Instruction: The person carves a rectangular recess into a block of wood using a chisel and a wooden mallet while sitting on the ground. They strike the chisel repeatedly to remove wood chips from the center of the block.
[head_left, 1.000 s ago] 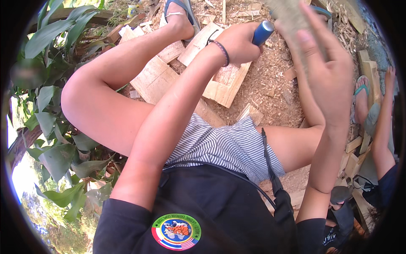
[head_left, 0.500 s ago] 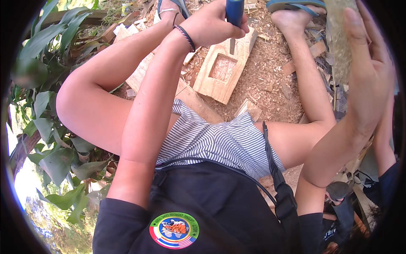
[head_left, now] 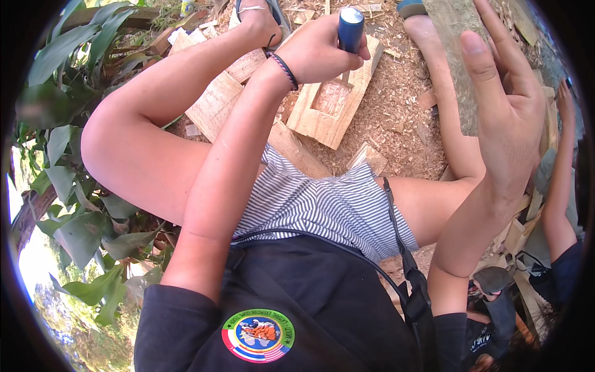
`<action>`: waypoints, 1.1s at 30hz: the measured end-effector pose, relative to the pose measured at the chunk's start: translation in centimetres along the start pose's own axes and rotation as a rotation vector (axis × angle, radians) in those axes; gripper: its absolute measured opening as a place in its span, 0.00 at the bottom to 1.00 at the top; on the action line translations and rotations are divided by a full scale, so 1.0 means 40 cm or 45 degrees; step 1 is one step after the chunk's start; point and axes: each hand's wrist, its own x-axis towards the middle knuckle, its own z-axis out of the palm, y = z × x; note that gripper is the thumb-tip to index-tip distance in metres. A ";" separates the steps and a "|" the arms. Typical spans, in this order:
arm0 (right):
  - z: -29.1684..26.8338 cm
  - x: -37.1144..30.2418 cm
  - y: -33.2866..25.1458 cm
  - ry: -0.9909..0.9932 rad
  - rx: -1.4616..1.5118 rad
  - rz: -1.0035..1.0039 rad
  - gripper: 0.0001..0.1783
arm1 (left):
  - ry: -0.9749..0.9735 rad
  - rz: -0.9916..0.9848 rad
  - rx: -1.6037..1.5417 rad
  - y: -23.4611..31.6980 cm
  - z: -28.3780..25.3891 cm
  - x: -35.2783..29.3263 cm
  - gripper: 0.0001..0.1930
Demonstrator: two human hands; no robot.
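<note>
My left hand (head_left: 317, 54) is wrapped round the blue handle of a chisel (head_left: 351, 32), which stands almost upright. Its blade meets a pale wooden block (head_left: 313, 124) at the far end of a rectangular recess cut in the top; my fingers partly hide the tip. To the right, my right hand (head_left: 511, 105) is raised with a thick, rough grey-brown piece of wood (head_left: 455, 68), the thumb along its edge and the fingers reaching up behind. How the palm grips it is partly hidden. The wood hangs to the right of the chisel, apart from it.
Wood chips (head_left: 396, 124) cover the ground between my legs. Offcuts (head_left: 217, 102) and a beam (head_left: 294, 149) lie under and beside the block. Leafy plants (head_left: 80, 239) crowd the left. Another person's arm (head_left: 558, 186) is at the far right.
My right hand and the rough wood have swung left toward the chisel. My left hand with the chisel has shifted slightly right and nearer, and the chisel handle now shows its top end.
</note>
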 end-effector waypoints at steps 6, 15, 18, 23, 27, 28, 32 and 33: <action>0.005 -0.012 0.013 0.110 0.028 -0.064 0.23 | -0.043 -0.033 -0.163 -0.001 0.012 -0.007 0.07; 0.059 -0.028 0.030 0.127 -0.694 -0.478 0.22 | -0.017 -0.143 0.066 0.015 0.033 -0.016 0.09; 0.080 -0.020 0.017 0.294 -0.456 -0.347 0.21 | -0.030 0.152 -0.135 -0.001 0.044 -0.019 0.09; 0.073 -0.022 0.030 0.149 -0.542 -0.107 0.21 | -0.012 0.057 -0.101 -0.007 0.043 0.015 0.09; 0.071 -0.003 0.034 0.234 -0.368 0.007 0.22 | -0.044 -0.017 -0.171 -0.008 0.015 0.050 0.08; 0.077 -0.007 0.024 0.258 -0.373 0.103 0.23 | -0.067 -0.016 -0.123 -0.017 0.025 0.049 0.08; 0.041 0.030 0.081 -0.019 -0.550 0.023 0.23 | -0.157 -0.223 -0.037 0.025 -0.004 0.094 0.11; 0.037 0.045 0.092 0.005 -0.233 0.119 0.24 | -0.190 -0.225 -0.081 0.016 -0.012 0.102 0.12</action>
